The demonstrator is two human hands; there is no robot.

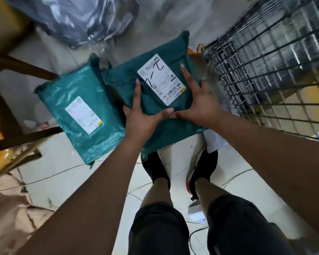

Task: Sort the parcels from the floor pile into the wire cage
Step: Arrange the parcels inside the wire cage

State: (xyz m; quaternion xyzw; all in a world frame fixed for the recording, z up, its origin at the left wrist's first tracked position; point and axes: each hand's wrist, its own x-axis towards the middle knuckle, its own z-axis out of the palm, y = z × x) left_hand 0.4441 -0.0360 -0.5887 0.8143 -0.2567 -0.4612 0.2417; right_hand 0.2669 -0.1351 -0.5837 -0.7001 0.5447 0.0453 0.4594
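Both bare forearms reach forward and down, converging. The left hand (142, 116) and right hand (201, 105) hold one parcel (151, 102) between them at its near edge. Each index finger lies straight along the top, pointing away. The thumbs point inward, tips almost touching. The left hand's other fingers (126, 109) curl under the edge, and the right's wrap its right side.

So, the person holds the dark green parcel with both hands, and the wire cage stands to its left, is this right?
Wrong in one thing: the head view shows the wire cage to the right of the dark green parcel, not its left. The left hand and right hand do hold it.
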